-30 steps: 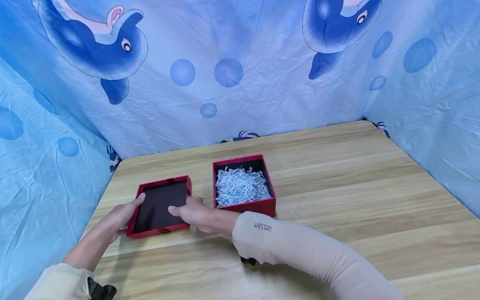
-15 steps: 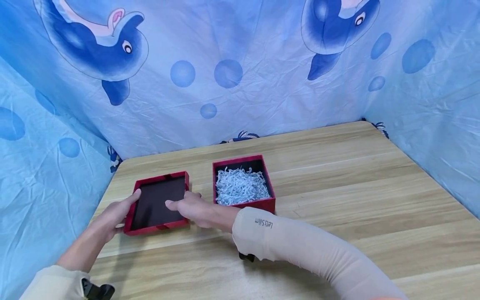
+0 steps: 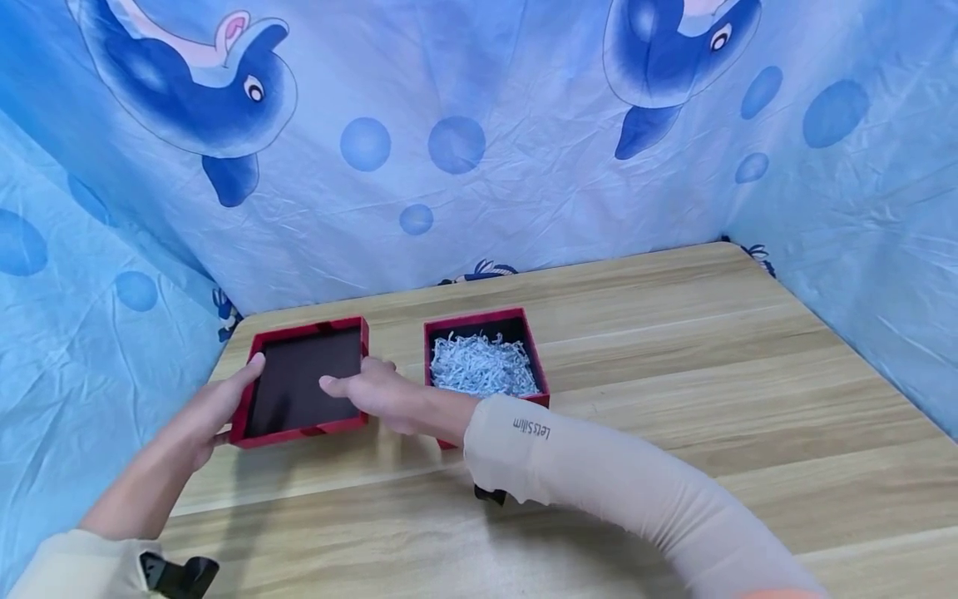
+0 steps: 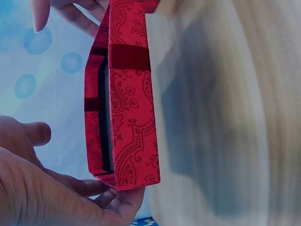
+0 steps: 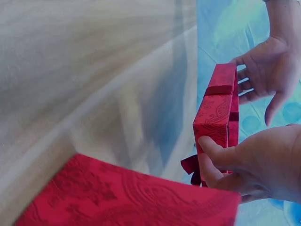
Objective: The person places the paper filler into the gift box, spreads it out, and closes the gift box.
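Note:
A red patterned box lid (image 3: 303,383) is held with its dark hollow side up, off the table at the left in the head view. My left hand (image 3: 198,420) grips its left edge, fingers reaching underneath and thumb at the rim. At the right edge my right hand (image 3: 377,391) holds it, thumb over the inside. A dark red bow (image 5: 190,165) hangs from the lid's outer face in the right wrist view. Just right of the lid stands the red box (image 5: 131,193), filled with pale blue shredded paper (image 3: 482,366). My right forearm covers part of its front.
The wood-grain table (image 3: 674,349) extends to the right of the box. A blue curtain (image 3: 479,166) with cartoon dolphins hangs behind the table and along both sides.
Both hands have raised the lid and shifted it left and away from me. The right forearm now hides more of the box's front. The box and its shredded paper have stayed put.

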A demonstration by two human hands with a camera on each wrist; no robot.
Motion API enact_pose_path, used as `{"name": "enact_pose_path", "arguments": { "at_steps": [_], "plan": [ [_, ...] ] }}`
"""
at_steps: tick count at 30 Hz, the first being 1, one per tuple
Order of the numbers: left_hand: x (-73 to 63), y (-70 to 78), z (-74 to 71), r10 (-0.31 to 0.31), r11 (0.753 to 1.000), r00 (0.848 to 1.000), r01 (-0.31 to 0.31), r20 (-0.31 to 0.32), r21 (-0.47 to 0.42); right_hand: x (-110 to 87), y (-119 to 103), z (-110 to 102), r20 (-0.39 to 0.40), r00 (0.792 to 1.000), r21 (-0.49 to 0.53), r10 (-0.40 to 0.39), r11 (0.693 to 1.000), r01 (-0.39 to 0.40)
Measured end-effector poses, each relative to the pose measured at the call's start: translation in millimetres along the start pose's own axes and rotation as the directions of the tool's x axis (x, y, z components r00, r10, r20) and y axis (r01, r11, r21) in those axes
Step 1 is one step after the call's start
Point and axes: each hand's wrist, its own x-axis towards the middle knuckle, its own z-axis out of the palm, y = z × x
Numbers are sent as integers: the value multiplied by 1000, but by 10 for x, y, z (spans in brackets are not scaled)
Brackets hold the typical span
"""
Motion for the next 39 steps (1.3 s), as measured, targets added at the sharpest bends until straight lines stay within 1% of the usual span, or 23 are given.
{"name": "enact_pose_path", "arguments": {
  "at_steps": [5, 9, 13, 16, 19, 23, 27, 33, 39],
  "plan": [
    [-63, 109, -17, 35, 999, 999, -35, -6, 10, -30, -103, -115, 17, 999, 2, -33, 999, 32],
    [-119, 213, -17, 57, 998, 998, -57, -1, 13, -65, -179, -222, 50, 995, 50, -83, 996, 81],
    [-176, 316, 30, 92, 996, 996, -92, 3, -1, -132, -255, -362, 107, 986, 122, -124, 986, 111],
    [-208, 433, 96, 137, 990, 990, -137, 13, -18, -207, -323, -514, 137, 981, 123, -138, 985, 121],
    [-230, 560, 180, 184, 982, 983, -183, 21, -46, -284, -385, -685, 144, 979, 108, -146, 985, 131],
    [-249, 722, 331, 222, 970, 975, -219, 22, -102, -378, -399, -918, 136, 981, 102, -140, 987, 126],
    [-266, 865, 495, 254, 958, 966, -246, 37, -150, -472, -362, -1132, 121, 984, 101, -130, 988, 118],
    [-298, 1028, 736, 301, 944, 950, -285, 81, -166, -579, -256, -1415, 99, 988, 79, -115, 991, 107],
    [-291, 1181, 987, 344, 928, 932, -318, 116, -194, -722, -138, -1733, 85, 986, 31, -142, 990, 140]
  ]
}}
